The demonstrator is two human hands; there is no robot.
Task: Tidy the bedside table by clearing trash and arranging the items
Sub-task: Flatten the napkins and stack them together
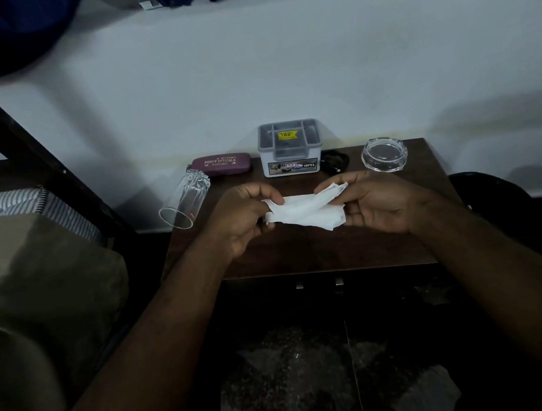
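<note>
A crumpled white tissue (304,213) is stretched between both hands above the middle of the dark wooden bedside table (329,252). My left hand (244,218) pinches its left end with thumb and fingers. My right hand (380,201) pinches its right end. A clear drinking glass (184,198) lies on its side at the table's left edge. At the back stand a maroon spectacle case (221,164), a grey and white plastic organiser box (290,149), a black coiled cable (335,160) and a clear glass ashtray (383,153).
A bed with a striped mattress (9,204) and an olive cover (37,299) lies to the left, beside a dark slanted bed frame (19,139). A white wall rises behind the table. A dark round object (491,190) sits on the floor at right.
</note>
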